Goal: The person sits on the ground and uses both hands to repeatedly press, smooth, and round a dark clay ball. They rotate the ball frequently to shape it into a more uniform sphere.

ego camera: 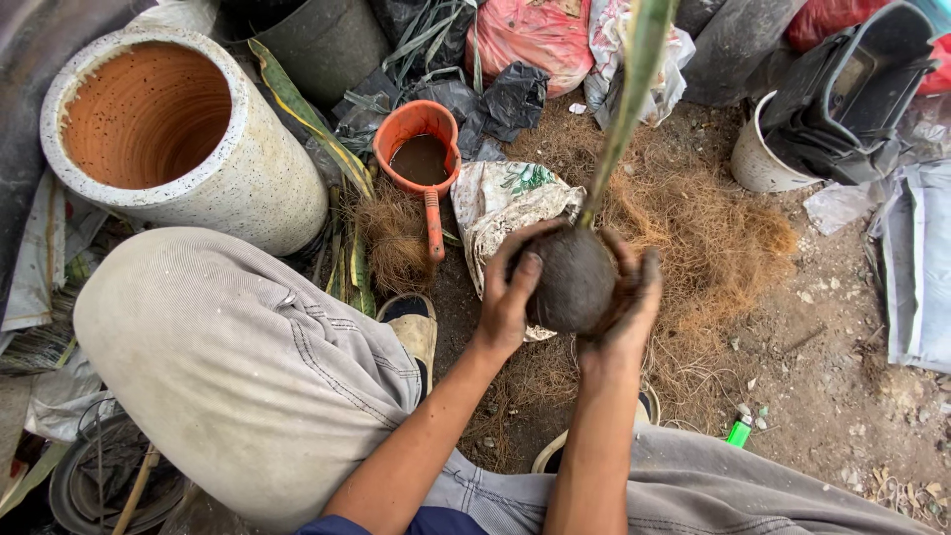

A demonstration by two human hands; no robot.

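Fingers: soil-stained fingers (523, 269) of both hands curl around a dark, round ball of soil (573, 279), gripping it from either side above the ground.
Left hand: the left hand (510, 297) wraps the ball's left side, thumb lying across its front.
Right hand: the right hand (626, 302) cups the right side and underside, fingertips hooked over the top edge.
Plant: a long green leaf (626, 104) rises from the top of the ball towards the camera, blurred near the upper edge.
Ground: loose brown coconut fibre (708, 238) is spread over the dirt floor directly beneath the hands.
Scoop: an orange handled scoop (421, 149) holding dark muddy matter lies on the ground to the left of the ball, near a crumpled printed sack (495, 203).
Pot: a tall speckled white pot (188, 139) with a terracotta-coloured inside lies tilted at far left, beside the person's raised knee (228, 347) in pale grey trousers.
Background: red bags (530, 35), black plastic and a white bucket (758, 159) crowd the far edge.
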